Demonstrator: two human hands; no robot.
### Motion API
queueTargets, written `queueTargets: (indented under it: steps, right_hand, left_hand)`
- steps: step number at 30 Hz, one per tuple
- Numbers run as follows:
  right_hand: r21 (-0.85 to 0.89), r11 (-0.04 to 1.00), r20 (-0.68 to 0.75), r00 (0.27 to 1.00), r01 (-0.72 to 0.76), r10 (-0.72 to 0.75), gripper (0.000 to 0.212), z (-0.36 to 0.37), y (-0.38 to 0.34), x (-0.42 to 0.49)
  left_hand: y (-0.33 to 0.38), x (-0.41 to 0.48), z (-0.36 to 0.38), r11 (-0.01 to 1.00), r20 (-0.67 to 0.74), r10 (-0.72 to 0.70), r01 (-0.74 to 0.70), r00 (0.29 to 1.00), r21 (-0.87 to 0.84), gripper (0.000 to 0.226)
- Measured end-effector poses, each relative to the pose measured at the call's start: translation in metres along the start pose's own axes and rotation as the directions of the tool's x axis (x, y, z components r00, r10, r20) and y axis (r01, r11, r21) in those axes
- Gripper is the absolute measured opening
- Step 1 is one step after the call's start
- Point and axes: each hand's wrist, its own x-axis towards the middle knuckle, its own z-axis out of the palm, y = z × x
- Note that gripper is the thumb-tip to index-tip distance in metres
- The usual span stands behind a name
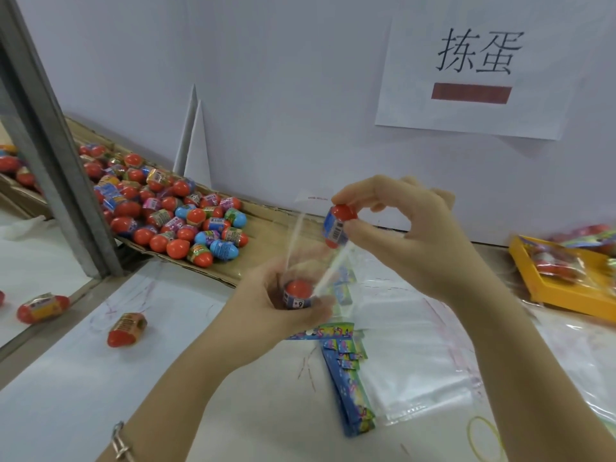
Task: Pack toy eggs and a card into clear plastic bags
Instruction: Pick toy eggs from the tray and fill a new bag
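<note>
While L hand grips clear bag w/ egg inside, R hand pinches 2nd egg above it.

A red egg in blue wrap hangs tilted above the upright clear bag, which holds a second egg. Blue cards lie beside flat bags.

white wall — paper sign | grey post | white tabletop

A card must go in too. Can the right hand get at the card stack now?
Probably not yet: the right hand pinches a toy egg above the bag. The card stack lies uncovered below, so only that egg hinders it.
</note>
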Motion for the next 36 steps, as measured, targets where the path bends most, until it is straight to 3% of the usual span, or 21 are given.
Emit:
queueTargets:
  steps: [3, 12, 20, 24, 26, 27, 29, 31, 33, 36]
  right_hand:
    - [-0.108, 0.994, -0.025, 0.999, 0.024, -0.026, 0.018, 0.001, 0.001, 0.0]
    - [-0.099, 0.994, 0.063, 0.998, 0.037, -0.031, 0.0, 0.005, 0.002, -0.001]
    - [-0.16, 0.987, 0.125, 0.992, -0.015, 0.035, 0.035, 0.014, 0.004, 0.002]
    - [0.084, 0.986, 0.035, 0.989, -0.145, 0.142, 0.049, 0.018, 0.006, 0.001]
    - [0.225, 0.923, 0.14, 0.948, -0.311, 0.285, 0.076, 0.018, 0.007, 0.002]
    - [0.249, 0.886, 0.236, 0.911, -0.392, 0.337, 0.079, 0.019, 0.009, 0.002]
    - [0.28, 0.853, 0.349, 0.875, -0.44, 0.337, 0.056, 0.025, 0.011, 0.002]
    - [0.37, 0.823, 0.298, 0.894, -0.431, 0.335, 0.03, 0.03, 0.01, 0.003]
    - [0.483, 0.757, 0.27, 0.897, -0.44, 0.349, 0.026, 0.035, 0.011, 0.003]
    - [0.564, 0.699, 0.245, 0.897, -0.44, 0.367, 0.011, 0.037, 0.011, 0.003]
  left_hand:
    - [0.002, -0.001, 0.001, 1.0, 0.01, 0.006, -0.006, 1.0, -0.005, 0.059]
    - [0.005, 0.0, 0.011, 0.987, -0.1, -0.041, 0.025, 0.994, -0.156, 0.043]
    - [0.002, 0.002, 0.022, 0.947, -0.179, -0.138, 0.077, 0.974, -0.312, 0.049]
    - [0.005, 0.002, 0.021, 0.941, -0.205, -0.147, 0.073, 0.968, -0.33, 0.043]
    - [0.007, 0.002, 0.021, 0.939, -0.204, -0.139, 0.064, 0.969, -0.337, 0.038]
    - [0.009, 0.001, 0.021, 0.94, -0.206, -0.131, 0.055, 0.97, -0.337, 0.035]
    - [0.009, 0.001, 0.02, 0.945, -0.231, -0.119, 0.039, 0.966, -0.325, 0.032]
    - [0.009, 0.001, 0.018, 0.95, -0.245, -0.111, 0.03, 0.963, -0.311, 0.043]
    - [0.008, 0.002, 0.016, 0.946, -0.25, -0.107, 0.021, 0.962, -0.324, 0.056]
    - [0.008, 0.003, 0.014, 0.929, -0.208, -0.11, 0.026, 0.972, -0.369, 0.047]
